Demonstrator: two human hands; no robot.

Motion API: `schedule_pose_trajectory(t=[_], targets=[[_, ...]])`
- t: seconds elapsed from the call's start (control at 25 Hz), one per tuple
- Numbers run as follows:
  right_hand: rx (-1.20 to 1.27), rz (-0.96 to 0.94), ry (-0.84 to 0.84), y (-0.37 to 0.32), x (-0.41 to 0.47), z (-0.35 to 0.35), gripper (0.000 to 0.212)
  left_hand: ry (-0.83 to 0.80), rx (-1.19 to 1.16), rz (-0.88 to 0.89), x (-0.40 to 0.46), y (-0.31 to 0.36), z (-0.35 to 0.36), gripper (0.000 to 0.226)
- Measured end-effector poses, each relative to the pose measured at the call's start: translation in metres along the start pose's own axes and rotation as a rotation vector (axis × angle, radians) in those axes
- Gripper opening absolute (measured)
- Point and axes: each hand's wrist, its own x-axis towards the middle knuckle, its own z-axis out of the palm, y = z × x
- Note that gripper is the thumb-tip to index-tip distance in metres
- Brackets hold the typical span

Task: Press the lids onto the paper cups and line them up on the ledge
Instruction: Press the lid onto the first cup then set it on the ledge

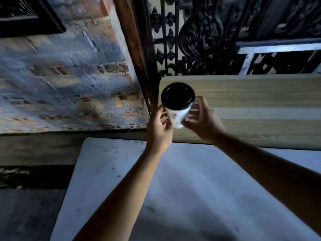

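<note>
Paper cup (178,115) with its black lid (177,95) already seated is held up between both hands, above the near end of the wooden ledge (251,105). Nearest lies a pale surface (173,188), bare in this view. Beyond it, the left hand (159,129) curls its fingers round the cup's left wall; the right hand (202,119) wraps the right side and base. Lidding looks done; placing is the step in hand. Next the cup needs lowering upright onto the ledge, near its end by the brick wall (60,75).

One paper cup (178,115), one lid (177,95), two hands (159,131).
</note>
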Motion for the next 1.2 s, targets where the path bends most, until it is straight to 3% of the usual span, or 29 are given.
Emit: schedule_pose_trajectory(t=[0.24, 0.6, 0.76, 0.96, 1.2], targets=[[-0.103, -0.132, 0.016, 0.044, 0.087, 0.033, 0.062, 0.051, 0.015, 0.052, 0.075, -0.060, 0.013, 0.060], [-0.297, -0.136, 0.050, 0.085, 0.079, 0.066, 0.032, -0.066, 0.204, -0.071, 0.076, -0.100, 0.018, 0.071], [-0.288, -0.118, 0.051, 0.084, 0.082, 0.068, 0.038, -0.097, 0.140, -0.097, 0.077, -0.101, 0.018, 0.068], [-0.347, -0.086, 0.078, 0.076, 0.067, 0.041, 0.073, -0.014, -0.041, -0.157, 0.067, -0.092, 0.003, 0.075], [-0.322, 0.012, 0.132, 0.064, -0.019, -0.023, 0.067, -0.047, -0.063, -0.132, -0.019, -0.063, -0.026, 0.063]])
